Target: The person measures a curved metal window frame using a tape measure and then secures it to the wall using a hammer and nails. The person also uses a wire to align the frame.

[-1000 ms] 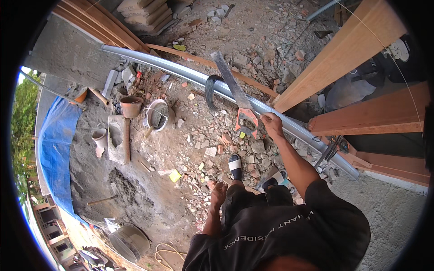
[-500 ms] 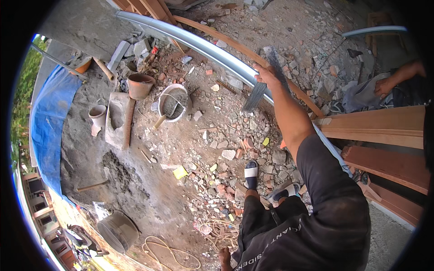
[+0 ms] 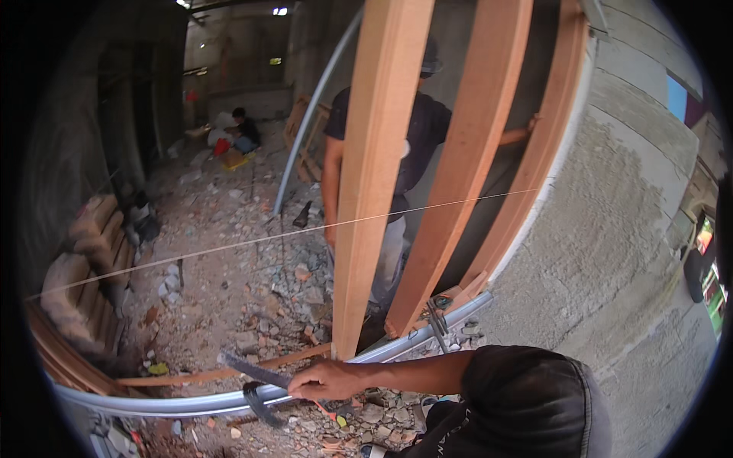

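Orange-handled, grey-bladed handsaw (image 3: 258, 372) at the right hand (image 3: 327, 380), aslant across the silver rail (image 3: 175, 405)

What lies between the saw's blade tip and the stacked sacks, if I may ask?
Rubble-strewn ground shows between saw and sacks in the head view.

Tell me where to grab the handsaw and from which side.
Likely by the orange handle, from the near right: that end lies nearest, while the blade points away to the far left. The right hand hides where they join.
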`<move>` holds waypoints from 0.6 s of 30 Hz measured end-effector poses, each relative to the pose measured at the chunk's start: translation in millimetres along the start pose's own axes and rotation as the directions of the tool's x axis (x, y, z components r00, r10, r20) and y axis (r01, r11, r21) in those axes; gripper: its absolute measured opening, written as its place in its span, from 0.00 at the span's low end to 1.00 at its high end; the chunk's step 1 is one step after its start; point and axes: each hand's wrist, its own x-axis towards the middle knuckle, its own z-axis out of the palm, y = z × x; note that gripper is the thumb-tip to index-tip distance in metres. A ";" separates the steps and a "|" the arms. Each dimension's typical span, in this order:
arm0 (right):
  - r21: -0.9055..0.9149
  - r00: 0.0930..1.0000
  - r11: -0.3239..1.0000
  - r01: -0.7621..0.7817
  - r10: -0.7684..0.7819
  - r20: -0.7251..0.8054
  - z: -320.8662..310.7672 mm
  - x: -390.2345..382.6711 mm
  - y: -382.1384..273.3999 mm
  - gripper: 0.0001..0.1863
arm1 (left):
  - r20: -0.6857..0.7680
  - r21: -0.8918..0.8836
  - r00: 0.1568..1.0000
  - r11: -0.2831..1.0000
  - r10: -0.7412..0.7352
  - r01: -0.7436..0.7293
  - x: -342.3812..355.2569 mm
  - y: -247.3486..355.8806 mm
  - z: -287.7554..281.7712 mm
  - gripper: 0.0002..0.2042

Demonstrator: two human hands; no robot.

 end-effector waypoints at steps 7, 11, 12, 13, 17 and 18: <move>-0.152 0.975 0.973 -0.174 0.149 -0.165 -68.5 -168.1 -47.3 0.15 | 0.807 -0.566 0.411 0.755 0.425 0.330 -37.9 151.9 52.8 0.21; -0.373 0.627 0.813 -0.447 -0.013 -0.779 -170.9 -243.2 -111.8 0.15 | 0.623 -0.772 0.178 0.636 0.762 -0.022 -57.4 173.5 66.8 0.21; -0.286 0.423 0.836 -0.469 -0.071 -0.903 -206.0 -260.5 -124.1 0.14 | 0.567 -0.801 0.140 0.583 0.812 -0.140 -48.3 184.8 57.0 0.21; -0.346 0.267 0.810 -0.473 -0.243 -0.933 -249.9 -288.9 -127.4 0.16 | 0.514 -0.831 0.116 0.527 0.850 -0.178 -43.2 197.7 54.5 0.20; -0.304 -0.154 0.670 -0.678 -0.533 -0.832 -409.3 -380.8 -175.9 0.20 | 0.450 -0.881 0.123 0.462 0.884 -0.096 -61.1 239.7 79.4 0.19; -0.318 -0.143 0.574 -0.755 -0.617 -0.774 -442.3 -399.2 -184.7 0.20 | 0.449 -0.885 0.133 0.461 0.883 -0.070 -67.6 250.9 88.1 0.19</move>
